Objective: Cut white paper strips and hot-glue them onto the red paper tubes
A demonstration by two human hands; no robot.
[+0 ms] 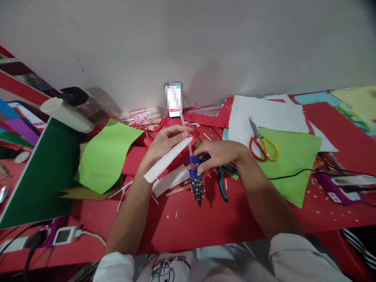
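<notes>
My left hand [167,141] pinches a folded white paper strip [166,162] near its upper end, and the strip slants down over my left wrist. My right hand [217,154] is wrapped round a blue hot glue gun [196,184], whose nozzle points down toward the red table. Yellowish specks cover the front of the gun. A translucent glue stick [190,149] rises out of its back end, passing close by my left fingertips. More white strips [170,179] lie beneath my hands. Beside my right hand rest teal-handled pliers [222,186], partly hidden.
Scissors [260,145] lie on green and white sheets to the right, with a black cord [290,174] across them. A phone [174,98] leans against the wall. At left stand a green board [41,172], a curled light-green sheet [107,160] and a paper cup [66,113].
</notes>
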